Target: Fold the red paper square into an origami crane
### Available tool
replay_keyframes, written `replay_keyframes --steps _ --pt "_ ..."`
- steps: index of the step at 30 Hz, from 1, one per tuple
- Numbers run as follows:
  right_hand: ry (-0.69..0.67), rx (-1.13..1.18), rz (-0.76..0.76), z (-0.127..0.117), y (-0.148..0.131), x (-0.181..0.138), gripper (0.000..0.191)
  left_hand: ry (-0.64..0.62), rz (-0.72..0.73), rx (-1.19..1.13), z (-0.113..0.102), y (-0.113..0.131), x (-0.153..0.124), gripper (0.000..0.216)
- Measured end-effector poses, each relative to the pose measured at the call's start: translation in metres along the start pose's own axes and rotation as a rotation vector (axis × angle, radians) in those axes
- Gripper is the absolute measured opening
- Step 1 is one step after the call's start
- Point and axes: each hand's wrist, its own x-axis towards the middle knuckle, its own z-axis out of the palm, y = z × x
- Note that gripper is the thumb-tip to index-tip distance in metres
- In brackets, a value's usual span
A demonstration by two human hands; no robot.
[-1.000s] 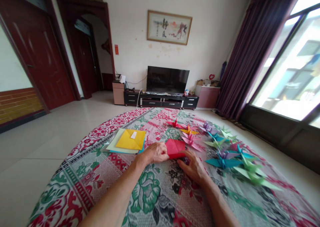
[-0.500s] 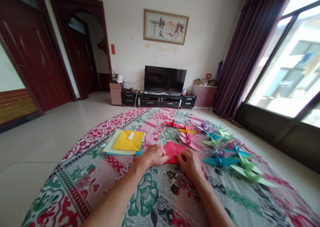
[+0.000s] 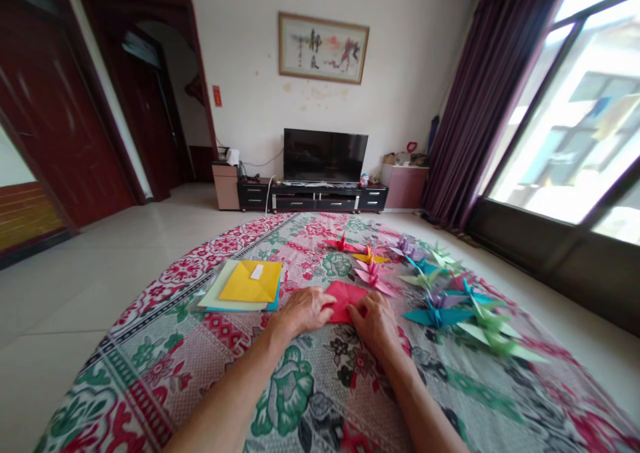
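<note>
A folded red paper (image 3: 346, 296) lies flat on the flowered cloth (image 3: 300, 386). My left hand (image 3: 305, 310) rests on its left edge with the fingers curled down onto it. Against the paper's near right corner my right hand (image 3: 374, 320) presses, fingertips bent onto the fold. Both hands touch the paper and each other's side almost meets at its front. To the left lies a stack of coloured paper sheets (image 3: 245, 285), yellow on top with a small white slip.
Several folded paper cranes (image 3: 434, 300) in red, yellow, pink, purple, teal and green spread over the cloth to the right. Beyond the cloth is tiled floor, a television (image 3: 325, 156) on a low cabinet, dark red doors at left, and a curtained window at right.
The red paper has been pressed down flat from a raised fold. My right hand moved forward onto it. The view has drifted a little to the right.
</note>
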Motion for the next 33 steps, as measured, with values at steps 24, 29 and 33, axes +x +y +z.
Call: replay_keyframes --steps 24,29,33 --pt "0.016 -0.033 0.052 0.002 0.000 0.002 0.017 0.009 -0.007 -0.049 0.005 0.001 0.001 0.035" --pt "-0.012 -0.053 0.017 -0.005 -0.007 -0.001 0.014 0.013 0.010 -0.032 0.004 0.001 0.002 0.033" --pt "-0.031 -0.065 -0.016 -0.009 -0.012 -0.003 0.020 -0.001 0.009 -0.033 0.001 0.002 0.003 0.031"
